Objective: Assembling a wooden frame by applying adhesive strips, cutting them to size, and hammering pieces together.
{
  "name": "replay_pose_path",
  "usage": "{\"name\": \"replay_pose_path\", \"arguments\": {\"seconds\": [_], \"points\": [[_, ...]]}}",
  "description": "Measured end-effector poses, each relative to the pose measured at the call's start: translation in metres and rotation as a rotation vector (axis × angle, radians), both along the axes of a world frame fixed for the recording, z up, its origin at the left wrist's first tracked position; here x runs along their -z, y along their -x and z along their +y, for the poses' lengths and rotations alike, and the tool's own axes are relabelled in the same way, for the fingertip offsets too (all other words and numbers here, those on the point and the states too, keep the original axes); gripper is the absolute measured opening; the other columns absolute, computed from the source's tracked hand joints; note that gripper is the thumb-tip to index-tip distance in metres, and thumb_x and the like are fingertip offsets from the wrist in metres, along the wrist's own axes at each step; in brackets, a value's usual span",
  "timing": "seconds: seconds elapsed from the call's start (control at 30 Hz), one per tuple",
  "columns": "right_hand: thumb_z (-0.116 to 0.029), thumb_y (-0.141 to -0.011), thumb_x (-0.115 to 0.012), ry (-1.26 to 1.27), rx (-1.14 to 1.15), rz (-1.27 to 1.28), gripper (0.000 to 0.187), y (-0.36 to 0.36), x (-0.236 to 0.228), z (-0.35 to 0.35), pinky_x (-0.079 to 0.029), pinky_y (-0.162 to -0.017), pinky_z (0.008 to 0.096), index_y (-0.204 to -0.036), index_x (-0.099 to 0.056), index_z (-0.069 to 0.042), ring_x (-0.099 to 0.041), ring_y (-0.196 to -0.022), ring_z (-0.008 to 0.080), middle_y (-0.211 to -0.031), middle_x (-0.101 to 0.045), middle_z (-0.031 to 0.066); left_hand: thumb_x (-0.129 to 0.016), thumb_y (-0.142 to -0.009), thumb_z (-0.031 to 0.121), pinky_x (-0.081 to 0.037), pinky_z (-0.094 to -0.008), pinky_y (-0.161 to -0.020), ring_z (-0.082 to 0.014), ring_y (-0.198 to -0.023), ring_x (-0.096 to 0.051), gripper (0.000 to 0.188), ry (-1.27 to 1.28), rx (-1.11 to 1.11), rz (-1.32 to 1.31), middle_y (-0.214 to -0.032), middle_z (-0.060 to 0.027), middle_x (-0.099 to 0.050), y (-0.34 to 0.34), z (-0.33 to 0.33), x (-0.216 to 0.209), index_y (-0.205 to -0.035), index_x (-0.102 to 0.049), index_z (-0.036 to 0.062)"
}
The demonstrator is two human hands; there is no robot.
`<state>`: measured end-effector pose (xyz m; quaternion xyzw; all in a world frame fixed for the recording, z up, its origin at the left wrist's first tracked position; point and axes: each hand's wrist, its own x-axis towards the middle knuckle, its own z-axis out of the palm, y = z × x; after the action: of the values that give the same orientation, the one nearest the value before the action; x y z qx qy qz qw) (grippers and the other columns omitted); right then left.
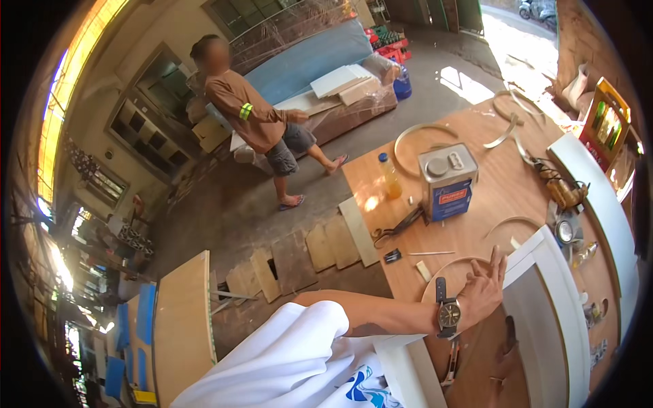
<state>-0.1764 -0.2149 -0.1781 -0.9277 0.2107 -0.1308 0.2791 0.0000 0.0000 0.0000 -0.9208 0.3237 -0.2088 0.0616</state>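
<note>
My left hand (480, 289), with a dark watch (448, 314) on its wrist, reaches across the worktable. Its fingers are stretched out and lie against the edge of a white frame (559, 292), with nothing seen in their grasp. The frame rests on the wood-coloured tabletop (496, 224). Thin curved strips, one a pale looped strip (401, 146), lie about the table. Beyond the hand stand a rectangular metal can (449, 180) with a blue label and a small bottle (390, 178) with a blue cap. My right hand does not show.
Dark-handled scissors (401, 224) and a small pale block (423, 270) lie near the table's left edge. A power tool (561, 187) sits by a long white panel (602, 211) at right. A person (248, 115) walks beside a plastic-wrapped sofa (367, 95). Boards (292, 258) lean below the table.
</note>
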Motion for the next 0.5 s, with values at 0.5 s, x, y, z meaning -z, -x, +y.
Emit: {"name": "replay_pose_path", "arguments": {"seconds": [0.5], "points": [[-0.038, -0.081, -0.061, 0.585, 0.030, 0.275, 0.039, 0.068, 0.102, 0.012, -0.049, -0.058, 0.0395, -0.105, -0.064, -0.007, -0.062, -0.064, 0.0344, -0.083, -0.066, 0.0156, -0.051, -0.089, 0.014, -0.042, -0.0295, -0.034, -0.0312, -0.050, -0.060, 0.050, -0.326, 0.048, -0.087, -0.118, -0.0497, -0.046, 0.007, 0.009, 0.000, -0.129, -0.047, -0.0152]]}}
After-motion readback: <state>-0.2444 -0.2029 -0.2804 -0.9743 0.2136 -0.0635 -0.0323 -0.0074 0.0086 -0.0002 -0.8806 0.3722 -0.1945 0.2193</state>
